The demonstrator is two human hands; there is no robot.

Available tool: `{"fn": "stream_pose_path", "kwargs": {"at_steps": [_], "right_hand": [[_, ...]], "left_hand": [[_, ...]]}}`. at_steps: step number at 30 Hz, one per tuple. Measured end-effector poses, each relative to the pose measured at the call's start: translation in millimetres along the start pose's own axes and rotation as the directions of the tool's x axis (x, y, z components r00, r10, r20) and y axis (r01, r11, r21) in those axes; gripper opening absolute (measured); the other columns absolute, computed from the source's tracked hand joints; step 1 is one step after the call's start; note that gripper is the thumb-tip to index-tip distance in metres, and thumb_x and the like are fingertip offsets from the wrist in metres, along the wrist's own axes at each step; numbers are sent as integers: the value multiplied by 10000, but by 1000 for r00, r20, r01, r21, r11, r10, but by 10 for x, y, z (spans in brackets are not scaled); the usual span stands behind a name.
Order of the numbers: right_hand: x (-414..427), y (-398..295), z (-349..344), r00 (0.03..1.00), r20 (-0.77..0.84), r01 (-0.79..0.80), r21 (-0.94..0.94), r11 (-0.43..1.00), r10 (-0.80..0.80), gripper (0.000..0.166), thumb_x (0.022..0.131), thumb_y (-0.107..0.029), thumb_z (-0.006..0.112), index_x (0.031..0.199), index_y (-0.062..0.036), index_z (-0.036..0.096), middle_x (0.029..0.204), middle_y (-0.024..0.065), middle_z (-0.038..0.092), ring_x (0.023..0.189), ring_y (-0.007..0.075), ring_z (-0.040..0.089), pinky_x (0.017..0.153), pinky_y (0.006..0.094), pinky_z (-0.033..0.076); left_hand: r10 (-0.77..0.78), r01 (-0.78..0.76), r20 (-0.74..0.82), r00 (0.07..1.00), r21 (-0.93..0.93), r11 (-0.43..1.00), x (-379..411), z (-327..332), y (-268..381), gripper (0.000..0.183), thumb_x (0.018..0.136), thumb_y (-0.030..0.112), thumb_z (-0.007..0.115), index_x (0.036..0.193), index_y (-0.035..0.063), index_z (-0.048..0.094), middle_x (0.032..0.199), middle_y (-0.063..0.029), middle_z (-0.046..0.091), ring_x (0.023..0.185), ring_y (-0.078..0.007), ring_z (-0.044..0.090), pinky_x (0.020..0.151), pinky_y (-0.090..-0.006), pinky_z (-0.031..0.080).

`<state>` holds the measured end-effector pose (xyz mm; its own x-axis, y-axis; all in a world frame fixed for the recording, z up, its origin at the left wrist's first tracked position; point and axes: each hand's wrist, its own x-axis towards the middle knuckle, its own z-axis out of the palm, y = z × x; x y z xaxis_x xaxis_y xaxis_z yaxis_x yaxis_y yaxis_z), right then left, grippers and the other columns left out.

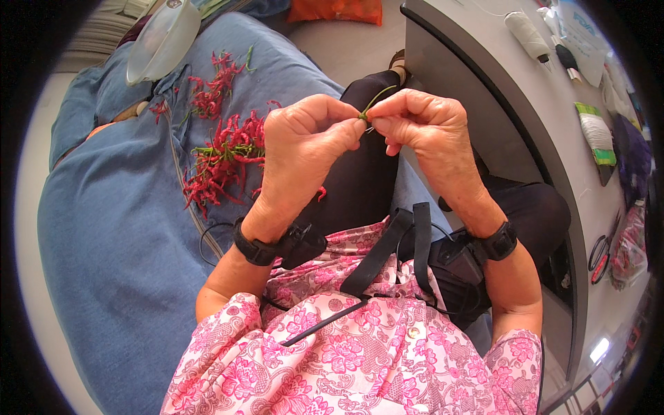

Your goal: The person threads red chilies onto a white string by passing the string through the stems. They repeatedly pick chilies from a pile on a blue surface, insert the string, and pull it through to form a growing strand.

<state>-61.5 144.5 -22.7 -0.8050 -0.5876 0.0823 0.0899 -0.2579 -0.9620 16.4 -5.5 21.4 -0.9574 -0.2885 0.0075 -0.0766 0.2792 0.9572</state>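
My left hand (308, 142) and my right hand (426, 122) meet above my lap, fingertips nearly touching. Thumb and forefinger of each pinch a thin green stem (381, 96), which curves up past the right fingertips. A short bit of white thread (370, 129) shows just below the fingers; what it joins is hidden. Left of my left hand, a bunch of red chili peppers (223, 168) with green stems lies on the blue cloth (135, 207). Farther up the cloth is a smaller heap of red chilies (215, 85). One red chili tip (321, 194) peeks out beside my left wrist.
A translucent plastic basin (181, 39) stands at upper left. On the right, the dark-edged table (550, 150) holds a cone of white thread (526, 37), wound white thread (594, 132), scissors (600, 257) and a plastic bag with red contents (628, 251). An orange bag (336, 10) lies beyond.
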Motion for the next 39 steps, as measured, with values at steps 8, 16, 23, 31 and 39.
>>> {"fn": "stream_pose_path", "kwargs": {"at_steps": [8,16,23,31,39], "right_hand": [[13,-7,-24,1000,6,-11,78,997,11,84,847,-48,653,898,-2,702,751,5,639,604,47,557,547,181,466],[21,12,-29,1000,16,-15,89,996,14,79,838,-29,659,900,-1,700,754,8,638,621,52,565,562,186,485],[28,40,-34,999,36,-28,167,986,23,70,844,-31,660,890,16,684,754,27,638,615,66,569,561,202,497],[44,67,-74,991,122,-92,307,947,57,331,831,-139,728,1085,12,578,790,46,639,644,93,606,571,207,520],[81,-128,-123,957,101,288,-260,922,-271,219,803,-102,732,1014,-75,684,930,32,627,750,101,621,627,224,502]], "left_hand": [[-120,155,112,987,-402,902,57,-41,-93,120,870,43,634,942,-50,653,729,-51,623,566,-64,518,487,-180,363],[-173,268,217,961,-561,783,83,-76,-131,110,876,44,629,930,-51,643,721,-40,594,553,-66,482,468,-191,342],[-163,261,215,963,-587,767,77,-49,-136,97,865,30,633,909,-57,638,681,-30,570,520,-63,445,451,-195,320],[-165,299,266,950,-610,734,45,-12,-96,76,849,18,649,871,-54,645,677,-28,579,532,-58,466,455,-185,327],[-103,137,108,989,-385,913,30,10,-10,98,864,21,636,927,-54,643,701,-12,590,537,-36,460,460,-175,309]]}}
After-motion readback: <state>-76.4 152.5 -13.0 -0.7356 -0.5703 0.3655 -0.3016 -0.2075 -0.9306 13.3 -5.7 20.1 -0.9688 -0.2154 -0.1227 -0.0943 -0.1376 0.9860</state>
